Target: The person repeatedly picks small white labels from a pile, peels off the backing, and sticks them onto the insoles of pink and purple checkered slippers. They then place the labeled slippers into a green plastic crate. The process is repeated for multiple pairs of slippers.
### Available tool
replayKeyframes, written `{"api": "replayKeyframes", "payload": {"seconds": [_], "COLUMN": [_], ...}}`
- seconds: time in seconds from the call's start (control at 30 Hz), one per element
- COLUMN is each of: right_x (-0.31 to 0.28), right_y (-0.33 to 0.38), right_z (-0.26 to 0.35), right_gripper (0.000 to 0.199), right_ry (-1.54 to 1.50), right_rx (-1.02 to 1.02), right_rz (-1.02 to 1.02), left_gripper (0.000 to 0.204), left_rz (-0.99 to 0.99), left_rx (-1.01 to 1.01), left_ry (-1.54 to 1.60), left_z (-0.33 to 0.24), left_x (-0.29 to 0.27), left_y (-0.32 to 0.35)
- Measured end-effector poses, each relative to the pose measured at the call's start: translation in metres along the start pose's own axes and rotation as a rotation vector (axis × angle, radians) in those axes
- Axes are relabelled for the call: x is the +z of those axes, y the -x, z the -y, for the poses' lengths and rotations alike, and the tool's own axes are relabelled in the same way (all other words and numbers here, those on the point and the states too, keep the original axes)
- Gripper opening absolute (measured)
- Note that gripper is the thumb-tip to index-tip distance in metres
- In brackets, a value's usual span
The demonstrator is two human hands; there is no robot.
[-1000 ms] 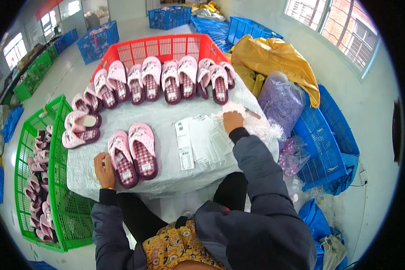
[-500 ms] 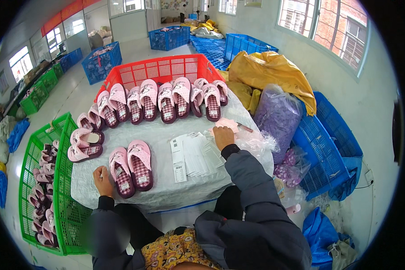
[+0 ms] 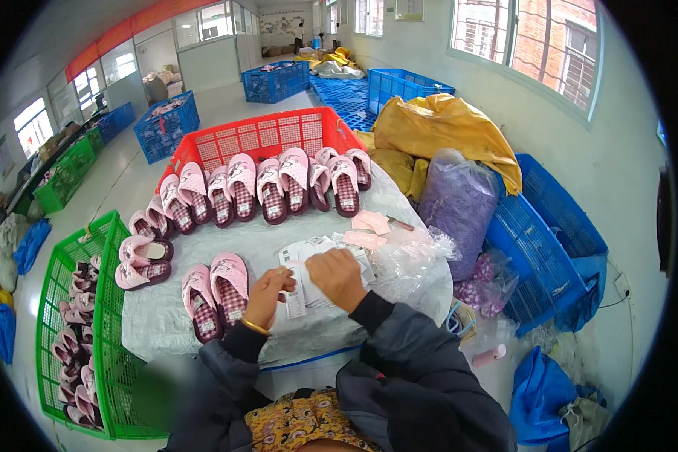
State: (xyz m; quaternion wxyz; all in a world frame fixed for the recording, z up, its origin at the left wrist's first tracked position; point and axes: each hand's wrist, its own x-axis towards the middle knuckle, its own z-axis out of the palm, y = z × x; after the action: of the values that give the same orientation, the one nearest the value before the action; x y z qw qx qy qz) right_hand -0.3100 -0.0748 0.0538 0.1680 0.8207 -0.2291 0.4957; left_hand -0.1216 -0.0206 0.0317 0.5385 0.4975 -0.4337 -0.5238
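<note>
My left hand (image 3: 270, 296) and right hand (image 3: 336, 277) have drawn close at my twelve o'clock, curled around I can't tell what, over white cards (image 3: 306, 250), likely light, flimsy, best pinched edgewise.

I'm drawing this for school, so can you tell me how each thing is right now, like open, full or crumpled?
Left grip: fingers curled; anything held unclear
Right grip: closed, contents hidden
White cards: overlapping, spread
Front slippers: paired, soles down
Green crate: open-topped, holding slippers
Purple bag: bulging full
Yellow sheet: rumpled, draped
Table cover: wrinkled
</note>
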Motion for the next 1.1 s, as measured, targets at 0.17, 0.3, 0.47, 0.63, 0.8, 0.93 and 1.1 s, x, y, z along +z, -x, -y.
{"api": "replayKeyframes", "payload": {"seconds": [0.17, 0.3, 0.47, 0.63, 0.8, 0.93, 1.1], "right_x": [-0.016, -0.03, -0.116, -0.188, -0.193, -0.172, -0.113], "right_y": [0.047, 0.067, 0.035, -0.005, 0.009, 0.077, 0.148], "right_z": [0.015, 0.022, 0.054, 0.075, 0.06, 0.027, 0.005], "right_gripper": [0.016, 0.02, 0.035, 0.039, 0.015, 0.018, 0.013], "right_ry": [-0.012, -0.011, -0.786, -1.542, -1.598, -0.579, 0.01], "right_rx": [0.141, 0.208, 0.691, 0.068, 0.21, 0.867, 0.678], "right_rz": [0.088, 0.04, 0.049, 0.145, 0.011, 0.169, 0.127], "left_gripper": [0.025, 0.02, 0.018, 0.018, 0.017, 0.018, 0.02], "left_rz": [0.151, 0.126, 0.088, 0.178, 0.193, 0.324, 0.553], "left_rx": [-0.238, -0.03, 0.053, 0.075, 0.019, -0.071, -0.139], "left_ry": [0.225, 0.076, 0.034, 0.014, 0.061, 0.105, 0.189], "left_z": [0.019, 0.044, 0.043, 0.038, 0.037, 0.035, 0.038], "left_x": [0.026, 0.023, 0.026, 0.053, 0.095, 0.125, 0.171], "left_y": [-0.013, -0.029, -0.059, -0.086, -0.091, -0.092, -0.092]}}
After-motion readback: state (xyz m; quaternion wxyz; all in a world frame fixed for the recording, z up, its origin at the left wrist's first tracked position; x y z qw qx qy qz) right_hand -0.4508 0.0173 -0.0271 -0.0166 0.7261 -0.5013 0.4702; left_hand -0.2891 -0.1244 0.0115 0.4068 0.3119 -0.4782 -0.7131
